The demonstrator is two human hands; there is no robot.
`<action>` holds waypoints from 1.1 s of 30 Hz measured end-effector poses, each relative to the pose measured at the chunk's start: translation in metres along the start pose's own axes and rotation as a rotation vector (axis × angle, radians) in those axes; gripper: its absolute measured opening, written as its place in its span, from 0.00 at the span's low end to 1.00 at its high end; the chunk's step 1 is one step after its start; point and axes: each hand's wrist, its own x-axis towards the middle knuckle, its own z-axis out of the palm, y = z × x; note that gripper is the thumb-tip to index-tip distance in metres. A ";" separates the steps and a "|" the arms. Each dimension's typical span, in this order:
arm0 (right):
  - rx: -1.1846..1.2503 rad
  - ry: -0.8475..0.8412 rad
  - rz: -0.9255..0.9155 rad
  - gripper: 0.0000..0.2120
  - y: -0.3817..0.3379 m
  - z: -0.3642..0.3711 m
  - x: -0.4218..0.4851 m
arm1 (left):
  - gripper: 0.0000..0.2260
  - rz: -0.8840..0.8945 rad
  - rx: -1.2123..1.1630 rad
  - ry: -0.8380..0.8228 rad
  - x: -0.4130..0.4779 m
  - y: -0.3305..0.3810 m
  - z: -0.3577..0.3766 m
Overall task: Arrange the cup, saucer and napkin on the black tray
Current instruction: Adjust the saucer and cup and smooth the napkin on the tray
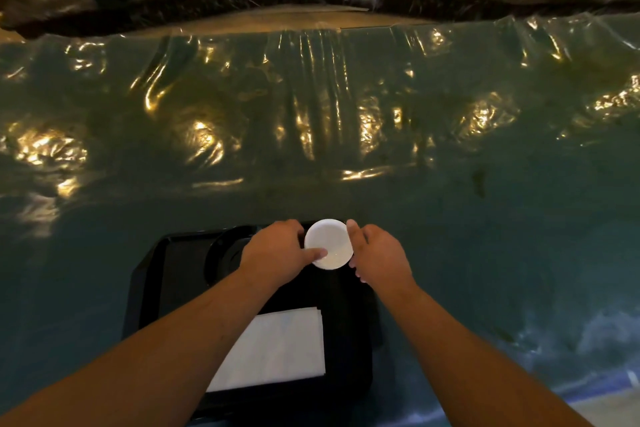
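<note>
A small white round saucer (329,244) sits at the far edge of the black tray (166,274), toward its far right corner, held between both hands. The left hand (277,255) grips its left rim, thumb laid across the near part of the white surface and fingers curled over the far side. The right hand (375,258) closes on the right rim, thumb up along the far right edge and the other fingers tucked beneath, so how far they reach under cannot be told. Whether the saucer rests on the tray or is lifted just above it is also unclear.

Just left of the saucer, partly hidden by the left hand and wrist, a dark round object (225,253) lies on the tray near its far edge; its outline merges with the black surface. A folded white napkin (277,350) lies flat near the tray's near edge, between the two forearms.

The tray stands at the near edge of a table covered in wrinkled clear plastic sheeting (346,114) over a teal surface, with warm light glinting off the folds.
</note>
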 end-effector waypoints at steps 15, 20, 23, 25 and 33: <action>0.257 -0.096 0.093 0.06 0.009 0.006 0.003 | 0.09 -0.095 -0.052 -0.036 0.008 0.000 0.001; 0.149 -0.066 0.034 0.09 0.006 0.004 0.012 | 0.12 -0.100 -0.091 -0.090 0.003 -0.004 0.005; 0.054 -0.039 0.009 0.12 0.004 0.005 0.013 | 0.14 -0.093 -0.064 -0.113 0.004 -0.003 0.003; -0.062 -0.023 -0.035 0.16 0.004 0.005 0.010 | 0.15 -0.092 -0.036 -0.118 0.005 -0.003 0.000; -0.058 -0.048 -0.071 0.06 0.012 0.011 -0.001 | 0.10 -0.062 -0.086 -0.064 0.015 -0.002 -0.006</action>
